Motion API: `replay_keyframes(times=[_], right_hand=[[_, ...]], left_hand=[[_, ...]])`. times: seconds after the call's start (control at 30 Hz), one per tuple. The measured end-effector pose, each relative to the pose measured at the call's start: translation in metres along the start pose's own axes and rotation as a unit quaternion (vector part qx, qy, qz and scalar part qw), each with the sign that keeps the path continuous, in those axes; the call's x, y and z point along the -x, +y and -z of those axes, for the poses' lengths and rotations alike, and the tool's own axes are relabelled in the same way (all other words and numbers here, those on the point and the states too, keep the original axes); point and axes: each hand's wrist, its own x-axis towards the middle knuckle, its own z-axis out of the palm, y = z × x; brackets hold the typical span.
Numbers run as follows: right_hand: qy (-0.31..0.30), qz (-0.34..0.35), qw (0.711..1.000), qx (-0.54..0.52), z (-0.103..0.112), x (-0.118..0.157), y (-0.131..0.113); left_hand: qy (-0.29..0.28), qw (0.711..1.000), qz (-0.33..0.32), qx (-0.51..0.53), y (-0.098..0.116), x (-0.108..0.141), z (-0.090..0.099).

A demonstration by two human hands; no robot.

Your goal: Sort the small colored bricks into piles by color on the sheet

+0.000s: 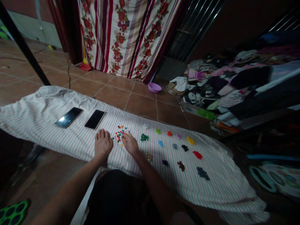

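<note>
My left hand (103, 144) lies flat on the striped cloth (77, 142), its fingers stretched out beside a mixed scatter of tiny coloured pieces (119, 133). At the right side of that scatter, my right hand (130, 144) is closed, fingertips pinched together; what they hold, if anything, is too small to make out. Sorted by colour, several little heaps spread to the right: a dark green heap (144, 137) nearest the right hand, then a light blue heap (160, 143), a yellow heap (191, 140), a red heap (197, 154) and a dark grey heap (202, 173). A beige heap (149, 156) sits beside my right forearm.
Two phones, a left one (68, 117) and a right one (95, 119), lie on the cloth to the left. Beyond it, a purple basin (154, 87) stands on the tiled floor before a flowered curtain (122, 37). Piled clothes (225, 78) fill the far right.
</note>
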Motion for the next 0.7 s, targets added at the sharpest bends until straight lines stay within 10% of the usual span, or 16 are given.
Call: replay_keyframes(times=[0.7], right_hand=[[0.112, -0.030, 0.992, -0.039, 0.019, 0.021, 0.028]], left_hand=[[-0.003, 0.999, 0.006, 0.043, 0.000, 0.000, 0.003]])
